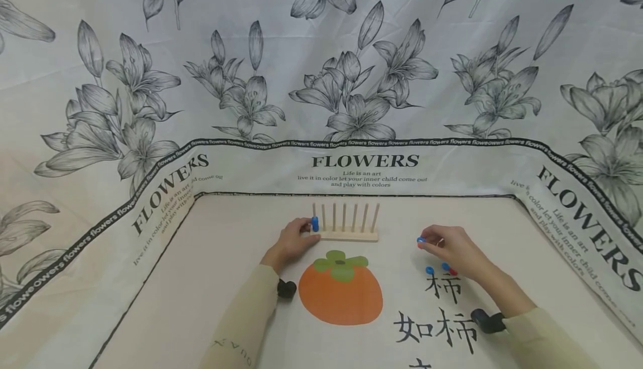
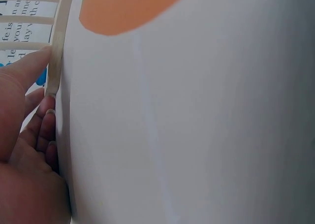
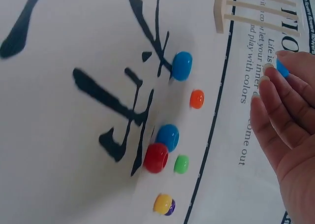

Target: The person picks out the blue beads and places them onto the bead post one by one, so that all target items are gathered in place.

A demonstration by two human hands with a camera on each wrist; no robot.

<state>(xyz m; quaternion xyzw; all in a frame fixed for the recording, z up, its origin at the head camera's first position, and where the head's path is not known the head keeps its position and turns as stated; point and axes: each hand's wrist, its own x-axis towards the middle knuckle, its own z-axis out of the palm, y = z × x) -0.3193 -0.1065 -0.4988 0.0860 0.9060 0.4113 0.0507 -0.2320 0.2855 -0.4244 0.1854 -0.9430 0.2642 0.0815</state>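
A wooden rack (image 1: 351,236) with a row of upright pegs stands toward the back of the table. Blue beads (image 1: 315,224) sit on its leftmost peg. My left hand (image 1: 291,241) holds the rack's left end, the thumb in front along the base. In the left wrist view the fingertips (image 2: 48,103) lie at the end of the wooden base. Off to the rack's right, my right hand (image 1: 459,249) pinches a blue bead (image 1: 421,240) between thumb and fingers, above the table. The fingers partly cover this bead (image 3: 281,69) in the right wrist view.
Below the right hand lie two blue beads (image 3: 182,66), a red bead (image 3: 156,158) and smaller orange (image 3: 197,99), green (image 3: 181,164), yellow (image 3: 163,203) and purple ones. The cloth carries a printed persimmon (image 1: 341,296) and black characters. A flowered curtain (image 1: 351,78) rises behind.
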